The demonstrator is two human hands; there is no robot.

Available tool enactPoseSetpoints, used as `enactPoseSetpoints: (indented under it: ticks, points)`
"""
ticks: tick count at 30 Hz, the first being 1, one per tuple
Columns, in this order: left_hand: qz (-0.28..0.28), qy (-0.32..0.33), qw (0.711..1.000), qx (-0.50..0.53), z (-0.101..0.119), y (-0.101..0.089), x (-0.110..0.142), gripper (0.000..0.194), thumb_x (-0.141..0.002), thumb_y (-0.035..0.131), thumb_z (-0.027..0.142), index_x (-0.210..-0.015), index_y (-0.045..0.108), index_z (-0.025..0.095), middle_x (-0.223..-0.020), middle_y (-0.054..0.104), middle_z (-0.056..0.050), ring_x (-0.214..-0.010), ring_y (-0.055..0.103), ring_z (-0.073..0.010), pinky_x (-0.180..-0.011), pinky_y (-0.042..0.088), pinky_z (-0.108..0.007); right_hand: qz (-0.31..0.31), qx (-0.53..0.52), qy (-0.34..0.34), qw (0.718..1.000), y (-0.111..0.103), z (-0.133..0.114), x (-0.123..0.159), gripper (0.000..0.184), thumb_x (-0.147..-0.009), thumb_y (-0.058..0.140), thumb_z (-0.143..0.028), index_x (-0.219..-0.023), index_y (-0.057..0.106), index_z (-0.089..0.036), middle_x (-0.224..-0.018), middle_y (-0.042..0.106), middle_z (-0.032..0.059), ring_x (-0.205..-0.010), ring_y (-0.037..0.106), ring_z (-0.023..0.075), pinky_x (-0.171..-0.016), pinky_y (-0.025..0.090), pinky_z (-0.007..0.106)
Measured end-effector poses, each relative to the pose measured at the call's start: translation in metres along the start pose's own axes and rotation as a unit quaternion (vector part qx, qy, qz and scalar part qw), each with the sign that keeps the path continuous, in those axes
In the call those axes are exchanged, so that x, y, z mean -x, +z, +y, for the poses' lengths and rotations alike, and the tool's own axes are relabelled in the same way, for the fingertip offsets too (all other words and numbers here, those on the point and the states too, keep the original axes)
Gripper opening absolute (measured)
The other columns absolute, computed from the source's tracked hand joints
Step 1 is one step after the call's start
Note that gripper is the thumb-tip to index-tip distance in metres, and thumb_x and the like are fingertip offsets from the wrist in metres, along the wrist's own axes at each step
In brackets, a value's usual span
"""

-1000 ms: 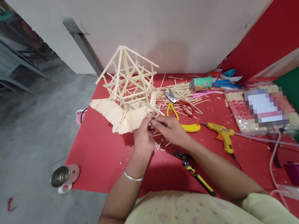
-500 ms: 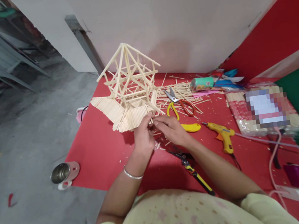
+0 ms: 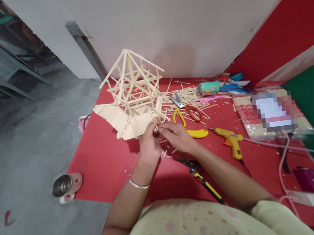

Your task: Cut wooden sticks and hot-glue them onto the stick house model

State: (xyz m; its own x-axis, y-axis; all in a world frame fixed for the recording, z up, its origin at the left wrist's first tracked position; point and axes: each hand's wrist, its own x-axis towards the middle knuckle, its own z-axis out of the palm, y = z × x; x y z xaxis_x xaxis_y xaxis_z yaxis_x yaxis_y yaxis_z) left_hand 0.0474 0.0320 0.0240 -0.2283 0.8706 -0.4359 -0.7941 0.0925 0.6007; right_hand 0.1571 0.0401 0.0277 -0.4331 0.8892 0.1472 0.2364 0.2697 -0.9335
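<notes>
A model house built of thin wooden sticks point(image 3: 132, 82) stands on the red table, with an open roof frame on top and slatted panels sloping out below. My left hand point(image 3: 149, 143) is closed at the right end of the front slatted panel point(image 3: 137, 126), its thumb on top and its other fingers hidden underneath. Beside it, my right hand point(image 3: 178, 136) pinches what looks like a short wooden stick point(image 3: 156, 127) at the panel's edge. The fingertips of both hands nearly meet and partly cover the stick.
Loose sticks point(image 3: 187, 95) lie behind scissors point(image 3: 186, 108) and yellow-handled pliers point(image 3: 179, 117). To the right are a yellow-handled tool point(image 3: 198, 133), a glue gun point(image 3: 231, 140) and packed sticks point(image 3: 245, 113). Cutters point(image 3: 203, 184) lie near my body; a mug point(image 3: 74, 182) stands at the left edge.
The view has shifted slightly, so the table's things sit a little further left. Both hands stay at the same panel edge, with only small finger movement.
</notes>
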Motion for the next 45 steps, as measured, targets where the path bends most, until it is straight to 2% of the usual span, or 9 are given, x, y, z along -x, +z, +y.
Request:
enactPoseSetpoints:
  ticks: [8, 15, 31, 34, 38, 40, 41, 43, 45]
  points:
    - [-0.005, 0.001, 1.000, -0.004, 0.000, 0.001, 0.000, 0.018, -0.064, 0.083, 0.018, -0.074, 0.068, 0.016, -0.074, 0.068, 0.002, -0.067, 0.060, -0.0087, -0.071, 0.047, -0.023, 0.011, 0.019, -0.008, 1.000, 0.000, 0.001, -0.001, 0.029, -0.097, 0.048, -0.032, -0.076, 0.063, -0.019, -0.077, 0.066, 0.0005, -0.074, 0.059, 0.0147, -0.072, 0.044, 0.027]
    - [-0.009, 0.013, 1.000, -0.006, -0.001, 0.000, 0.000, 0.014, -0.067, 0.080, 0.018, -0.075, 0.069, 0.017, -0.074, 0.069, 0.001, -0.070, 0.062, -0.0106, -0.071, 0.047, -0.024, -0.009, 0.000, -0.010, 1.000, -0.002, 0.001, -0.003, 0.028, -0.097, 0.048, -0.032, -0.080, 0.066, -0.019, -0.082, 0.068, 0.0014, -0.079, 0.061, 0.0157, -0.076, 0.046, 0.028]
    - [-0.013, 0.022, 1.000, -0.014, -0.003, -0.002, -0.001, 0.019, -0.065, 0.082, 0.021, -0.078, 0.069, 0.017, -0.078, 0.070, 0.001, -0.071, 0.062, -0.0112, -0.071, 0.046, -0.025, -0.010, 0.006, -0.015, 1.000, -0.003, -0.001, -0.003, 0.031, -0.098, 0.047, -0.032, -0.077, 0.065, -0.019, -0.078, 0.067, 0.0005, -0.077, 0.061, 0.0152, -0.074, 0.046, 0.027]
    - [-0.029, 0.017, 0.999, -0.029, -0.001, -0.003, 0.000, 0.017, -0.067, 0.081, 0.023, -0.077, 0.068, 0.018, -0.076, 0.068, 0.001, -0.070, 0.062, -0.0112, -0.069, 0.046, -0.025, -0.002, 0.055, -0.012, 0.998, -0.008, -0.004, 0.011, 0.028, -0.098, 0.046, -0.027, -0.089, 0.070, -0.019, -0.089, 0.073, 0.0024, -0.081, 0.066, 0.0161, -0.077, 0.048, 0.027]
    - [-0.020, 0.011, 0.999, -0.046, 0.002, -0.005, 0.003, 0.020, -0.068, 0.082, 0.022, -0.080, 0.067, 0.019, -0.076, 0.066, 0.002, -0.071, 0.062, -0.0096, -0.073, 0.049, -0.023, 0.035, 0.167, 0.031, 0.985, -0.033, 0.001, 0.056, 0.033, -0.099, 0.046, -0.024, -0.123, 0.068, -0.025, -0.106, 0.077, 0.0039, -0.087, 0.070, 0.0177, -0.080, 0.049, 0.028]
    - [-0.012, 0.010, 0.998, -0.059, 0.002, -0.008, 0.003, 0.023, -0.067, 0.084, 0.024, -0.081, 0.066, 0.019, -0.076, 0.067, 0.002, -0.072, 0.063, -0.0095, -0.073, 0.050, -0.023, 0.090, 0.232, 0.084, 0.965, -0.054, 0.012, 0.087, 0.031, -0.100, 0.050, -0.034, -0.123, 0.069, -0.026, -0.105, 0.077, 0.0050, -0.086, 0.070, 0.0191, -0.077, 0.049, 0.029]
    - [-0.021, 0.007, 0.997, -0.067, 0.001, -0.011, 0.003, 0.023, -0.067, 0.084, 0.025, -0.080, 0.066, 0.019, -0.076, 0.066, 0.002, -0.072, 0.063, -0.0094, -0.072, 0.050, -0.023, 0.133, 0.277, 0.122, 0.944, -0.067, 0.019, 0.104, 0.032, -0.099, 0.052, -0.041, -0.121, 0.070, -0.025, -0.104, 0.077, 0.0063, -0.085, 0.070, 0.0201, -0.075, 0.049, 0.029]
    - [-0.041, -0.006, 0.996, -0.084, -0.003, -0.016, 0.004, 0.023, -0.068, 0.085, 0.027, -0.078, 0.066, 0.018, -0.076, 0.066, 0.001, -0.069, 0.062, -0.0090, -0.069, 0.051, -0.022, 0.232, 0.403, 0.217, 0.858, -0.093, 0.035, 0.136, 0.039, -0.097, 0.053, -0.049, -0.121, 0.069, -0.023, -0.109, 0.076, 0.0106, -0.092, 0.070, 0.0243, -0.076, 0.048, 0.032]
    - [-0.067, -0.020, 0.992, -0.102, -0.009, -0.023, 0.009, 0.023, -0.069, 0.085, 0.028, -0.076, 0.066, 0.018, -0.074, 0.066, 0.001, -0.064, 0.060, -0.0081, -0.060, 0.049, -0.020, 0.266, 0.492, 0.312, 0.768, -0.115, 0.053, 0.162, 0.047, -0.094, 0.054, -0.053, -0.121, 0.068, -0.017, -0.115, 0.072, 0.0176, -0.105, 0.066, 0.0298, -0.078, 0.047, 0.035]
